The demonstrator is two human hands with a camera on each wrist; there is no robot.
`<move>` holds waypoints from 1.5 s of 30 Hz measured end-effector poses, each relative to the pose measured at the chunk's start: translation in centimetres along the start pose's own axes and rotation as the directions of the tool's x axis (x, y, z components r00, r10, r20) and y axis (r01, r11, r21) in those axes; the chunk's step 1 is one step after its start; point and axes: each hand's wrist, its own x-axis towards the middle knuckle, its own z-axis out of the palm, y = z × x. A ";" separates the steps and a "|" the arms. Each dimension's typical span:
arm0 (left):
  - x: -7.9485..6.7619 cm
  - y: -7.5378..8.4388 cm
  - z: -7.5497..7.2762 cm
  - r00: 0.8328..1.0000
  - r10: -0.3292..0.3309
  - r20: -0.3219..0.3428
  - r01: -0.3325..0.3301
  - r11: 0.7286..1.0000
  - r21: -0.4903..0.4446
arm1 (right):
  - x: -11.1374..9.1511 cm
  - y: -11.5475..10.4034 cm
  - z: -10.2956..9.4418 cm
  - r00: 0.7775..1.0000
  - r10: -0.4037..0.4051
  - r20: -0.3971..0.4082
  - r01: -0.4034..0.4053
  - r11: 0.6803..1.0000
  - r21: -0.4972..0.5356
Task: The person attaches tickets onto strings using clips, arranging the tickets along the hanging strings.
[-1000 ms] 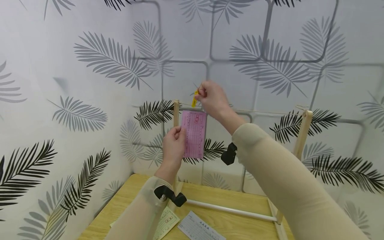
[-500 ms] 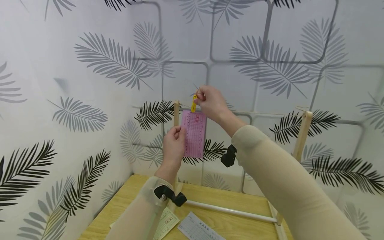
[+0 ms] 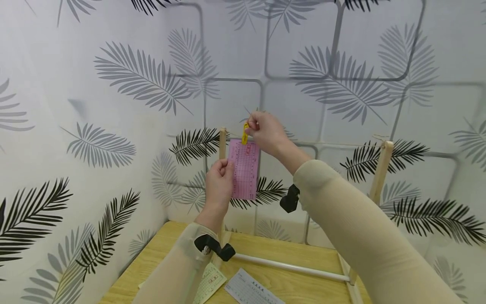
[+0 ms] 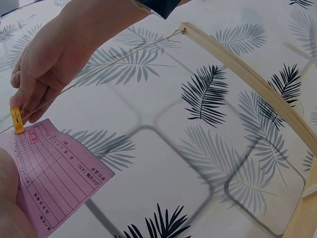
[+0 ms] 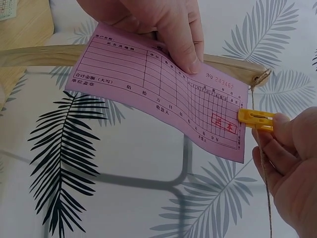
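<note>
A pink printed receipt (image 3: 246, 173) with a red stamp hangs upright at the twine line (image 3: 326, 144), near its left end. My left hand (image 3: 220, 181) pinches the receipt's left edge between thumb and fingers. At the receipt's top edge sits a yellow clothespin (image 5: 256, 120), its jaws over the paper's edge and the twine. My right hand (image 3: 267, 131) pinches the clothespin's upper end between thumb and forefinger. In the left wrist view the clothespin (image 4: 17, 120) stands upright on the receipt (image 4: 59, 173), and the left hand there is mostly cut off.
Wooden posts (image 3: 382, 173) carry the twine, with a white rod (image 3: 292, 266) low between them. On the wooden table (image 3: 178, 236) lie a yellowish slip (image 3: 212, 280) and a white slip (image 3: 252, 289). Leaf-patterned walls stand behind and to the left.
The right hand has come down with the clothespin, from above the receipt onto its top edge. The left hand and receipt have hardly moved.
</note>
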 end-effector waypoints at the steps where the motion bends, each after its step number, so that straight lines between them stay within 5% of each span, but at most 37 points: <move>1: 0.0 0.0 0.0 1.000 -0.001 0.001 0.001 1.000 0.001 | 0.0 0.0 0.0 1.000 0.003 0.003 -0.003 1.000 -0.005; 34: -0.7 -0.7 -1.3 1.000 0.007 0.025 -0.007 1.000 -0.003 | -1.0 0.5 -0.7 0.998 0.049 0.032 -0.049 0.999 0.013; 45: -1.7 -1.6 -2.1 0.998 0.049 0.034 -0.051 0.997 0.056 | -3.3 1.5 -1.7 0.999 -0.034 0.003 0.034 0.996 -0.084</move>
